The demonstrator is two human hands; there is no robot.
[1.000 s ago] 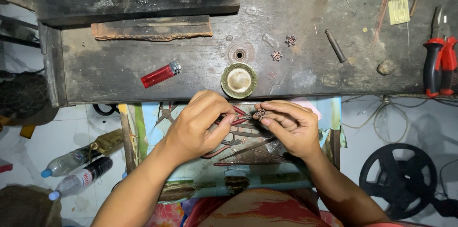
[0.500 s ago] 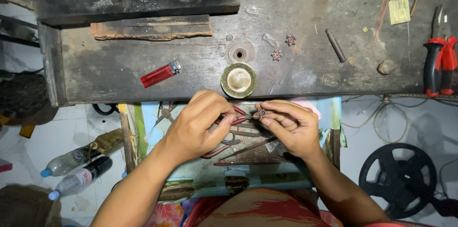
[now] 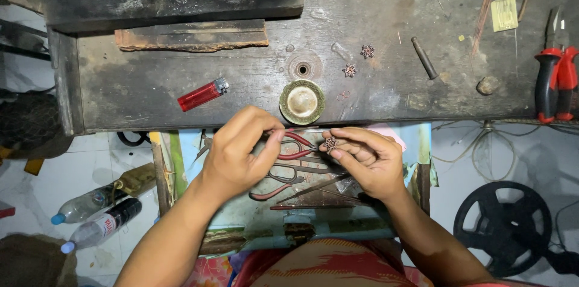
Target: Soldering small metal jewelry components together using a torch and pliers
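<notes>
So right now my right hand (image 3: 369, 163) has a tiny flower-shaped metal piece (image 3: 330, 143) pinched between thumb and fingertips, held out just past the near edge of the workbench (image 3: 362, 15), and my left hand (image 3: 238, 154) is clenched around a small tool with its tip coming in from the left toward that piece. I can't really tell what the tool is since my fingers cover most of it. Directly below my fingers is the drawer tray with the red-handled pliers (image 3: 283, 169), and just beyond my fingertips on the bench sits the round brass dish (image 3: 301, 101), with two more little flower pieces (image 3: 358, 61) a bit further out. The way I see it, the trick here is a light pinch on the rim only, so the middle stays open for the tool tip, and keeping both wrists braced close together so nothing pings off into the drawer
</notes>
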